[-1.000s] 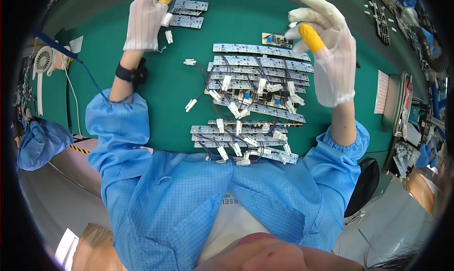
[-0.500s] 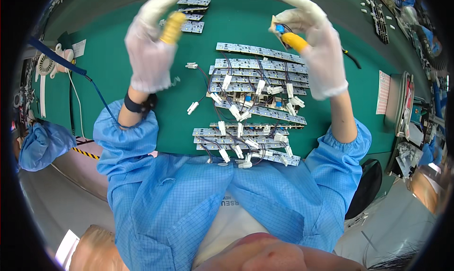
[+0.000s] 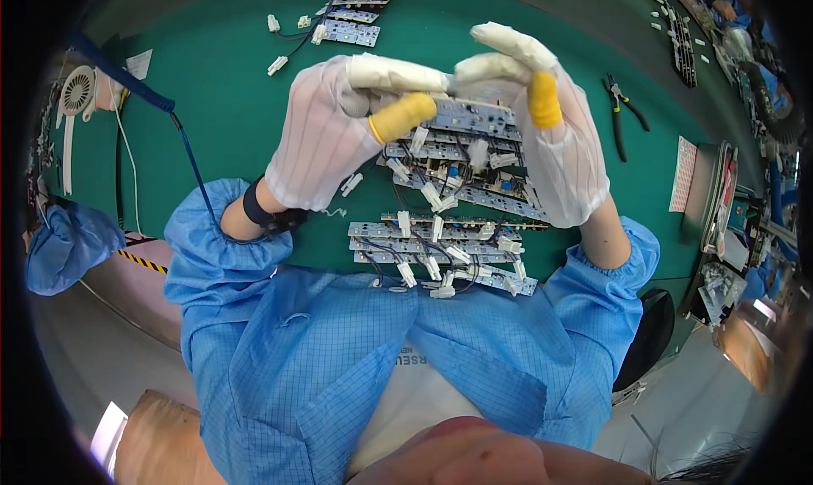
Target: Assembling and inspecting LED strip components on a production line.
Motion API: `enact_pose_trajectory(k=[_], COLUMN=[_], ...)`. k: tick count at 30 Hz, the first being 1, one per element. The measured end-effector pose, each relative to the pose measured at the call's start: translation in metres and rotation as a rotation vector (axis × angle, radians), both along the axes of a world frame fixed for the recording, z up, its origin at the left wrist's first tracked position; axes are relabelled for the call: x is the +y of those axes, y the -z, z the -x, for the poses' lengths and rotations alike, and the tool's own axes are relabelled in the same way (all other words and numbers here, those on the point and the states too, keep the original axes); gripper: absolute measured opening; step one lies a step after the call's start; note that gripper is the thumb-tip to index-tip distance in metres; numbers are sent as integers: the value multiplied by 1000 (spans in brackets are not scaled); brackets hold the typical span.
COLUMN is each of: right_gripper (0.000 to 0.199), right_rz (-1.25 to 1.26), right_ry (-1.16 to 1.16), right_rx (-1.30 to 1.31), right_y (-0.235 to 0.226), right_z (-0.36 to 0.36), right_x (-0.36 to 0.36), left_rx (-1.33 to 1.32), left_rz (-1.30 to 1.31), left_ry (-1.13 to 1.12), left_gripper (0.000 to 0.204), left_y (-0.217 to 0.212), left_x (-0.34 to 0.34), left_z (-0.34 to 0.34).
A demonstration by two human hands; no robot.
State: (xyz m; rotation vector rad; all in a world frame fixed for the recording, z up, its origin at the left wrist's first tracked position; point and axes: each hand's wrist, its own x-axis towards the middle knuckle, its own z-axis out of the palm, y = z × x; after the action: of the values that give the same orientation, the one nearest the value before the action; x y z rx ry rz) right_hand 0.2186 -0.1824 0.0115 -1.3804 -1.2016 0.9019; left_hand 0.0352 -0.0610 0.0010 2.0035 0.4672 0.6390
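My left hand (image 3: 339,121), in a white striped glove with a yellow thumb cover, is closed at the left end of an LED circuit board strip (image 3: 478,118). Its yellow thumb lies against the near side of that strip. My right hand (image 3: 555,133), gloved alike, arches over the right part of the same strip, fingers bent forward and thumb apart from them. Its fingertips come close to those of my left hand. Below both hands lies a stack of board strips (image 3: 500,199) with dark wires and white connectors, partly hidden. A nearer group of strips (image 3: 373,256) lies beside my body.
Several short boards (image 3: 351,33) with wired connectors lie at the far left of the green table (image 3: 212,78). Pliers (image 3: 625,116) with dark handles lie right of my right hand. A small white fan (image 3: 79,91) stands left, near a blue cord (image 3: 190,159).
My hands have come together over the stack; the left moved right and closed on a strip. Wired connectors now show beside the far short boards. My right thumb and fingers have spread apart.
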Motion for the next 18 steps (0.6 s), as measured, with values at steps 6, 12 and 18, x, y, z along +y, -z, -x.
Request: enact_pose_trajectory(k=[6, 12, 18], right_gripper=[38, 34, 56], right_rz=[27, 229, 150], right_ry=[-102, 51, -11], right_rx=[-356, 134, 108], right_y=[-19, -19, -22], right_z=[5, 4, 3], right_x=[-7, -10, -12], left_rx=[-107, -146, -267], left_rz=[335, 105, 185], left_ry=[-25, 30, 25], left_gripper=[28, 43, 42], left_y=[10, 13, 25], left_x=[-3, -2, -3], left_z=[6, 2, 2])
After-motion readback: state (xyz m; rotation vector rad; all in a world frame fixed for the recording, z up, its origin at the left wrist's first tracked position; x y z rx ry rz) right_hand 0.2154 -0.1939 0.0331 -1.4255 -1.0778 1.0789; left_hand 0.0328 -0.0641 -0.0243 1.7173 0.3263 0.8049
